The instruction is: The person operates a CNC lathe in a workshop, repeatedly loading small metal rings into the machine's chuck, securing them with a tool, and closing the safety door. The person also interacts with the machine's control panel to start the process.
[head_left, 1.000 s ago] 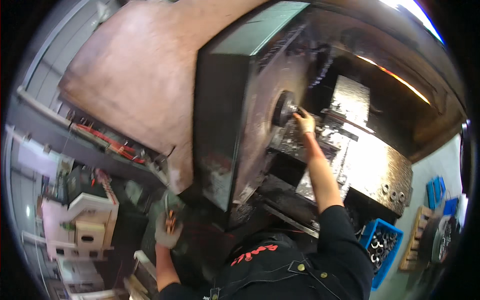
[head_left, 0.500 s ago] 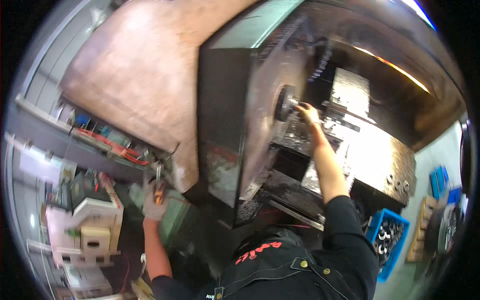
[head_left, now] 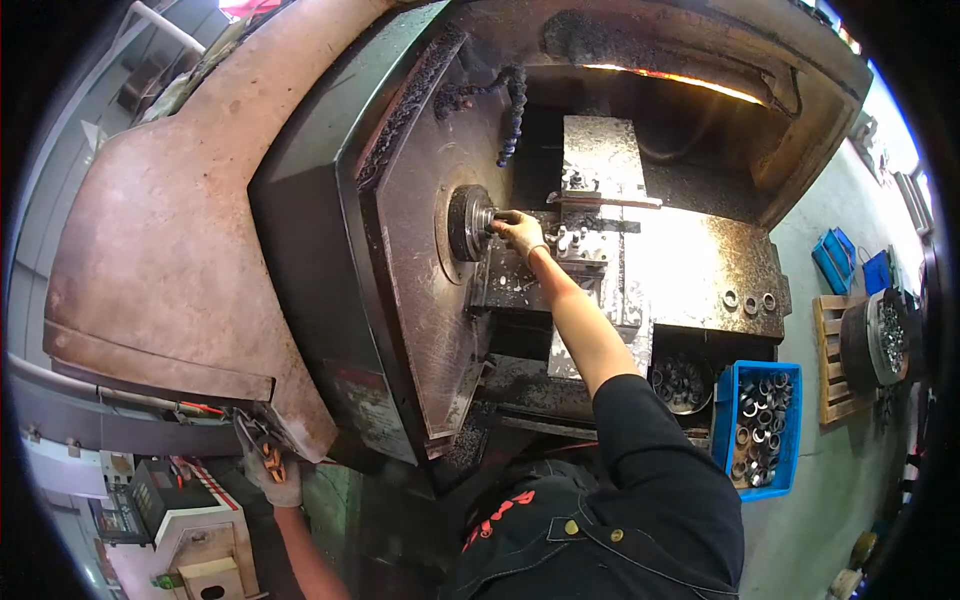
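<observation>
Head view: right hand works at the chuck.

It appears to pinch a metal ring at the chuck's face; the left hand, low beside the brown cover, grips an orange-handled tool. From where I stand, good handling looks like keeping the ring square to the chuck, the pinch light and even, and staying clear of the tool block just beside.

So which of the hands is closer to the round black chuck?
Right. The right hand is at the front of the chuck. The left hand is much farther, below and left of it in the picture, holding an orange tool.
</observation>
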Available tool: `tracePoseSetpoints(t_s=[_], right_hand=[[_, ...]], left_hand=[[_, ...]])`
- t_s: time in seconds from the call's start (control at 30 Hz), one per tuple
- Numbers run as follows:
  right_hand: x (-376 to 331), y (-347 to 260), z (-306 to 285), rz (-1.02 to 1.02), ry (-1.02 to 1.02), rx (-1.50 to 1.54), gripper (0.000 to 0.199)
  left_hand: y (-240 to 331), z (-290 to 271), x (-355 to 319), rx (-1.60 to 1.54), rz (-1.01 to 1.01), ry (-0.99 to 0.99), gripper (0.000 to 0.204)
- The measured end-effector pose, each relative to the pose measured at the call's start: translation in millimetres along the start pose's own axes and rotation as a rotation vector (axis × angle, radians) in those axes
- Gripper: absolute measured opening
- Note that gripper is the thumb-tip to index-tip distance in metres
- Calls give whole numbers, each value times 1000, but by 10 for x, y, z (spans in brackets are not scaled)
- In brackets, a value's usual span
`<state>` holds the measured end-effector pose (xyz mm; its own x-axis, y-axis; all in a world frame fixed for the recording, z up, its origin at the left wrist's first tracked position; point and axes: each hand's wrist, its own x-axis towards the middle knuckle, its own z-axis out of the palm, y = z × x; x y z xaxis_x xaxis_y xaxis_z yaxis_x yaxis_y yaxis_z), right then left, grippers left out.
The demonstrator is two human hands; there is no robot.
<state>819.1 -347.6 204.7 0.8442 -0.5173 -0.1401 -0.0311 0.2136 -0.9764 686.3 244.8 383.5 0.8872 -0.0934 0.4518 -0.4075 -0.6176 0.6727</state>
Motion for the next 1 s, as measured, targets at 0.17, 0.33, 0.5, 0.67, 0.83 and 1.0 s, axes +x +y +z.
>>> tracePoseSetpoints(t_s=[0.17,0.33,0.5,0.67,0.83,1.0], right_hand=[[-17,75,128,-55,-2,102,30],[69,141,11,-87,21,59,32],[69,120,3,-116,17,43,33],[-69,21,175,-218,48,-233,35],[-51,-71,-120,6,-75,-178,40],[-1007,-131,206,-80,-82,277,33]], left_hand=[[-339,-73,14,-339,-27,73,37],[31,66,86,46,162,36,47],[-180,-17,137,-201,98,-66,43],[-539,-208,55,407,595,-32,31],[185,242,138,62,-124,-39,53],[864,290,198,342,336,123,48]])
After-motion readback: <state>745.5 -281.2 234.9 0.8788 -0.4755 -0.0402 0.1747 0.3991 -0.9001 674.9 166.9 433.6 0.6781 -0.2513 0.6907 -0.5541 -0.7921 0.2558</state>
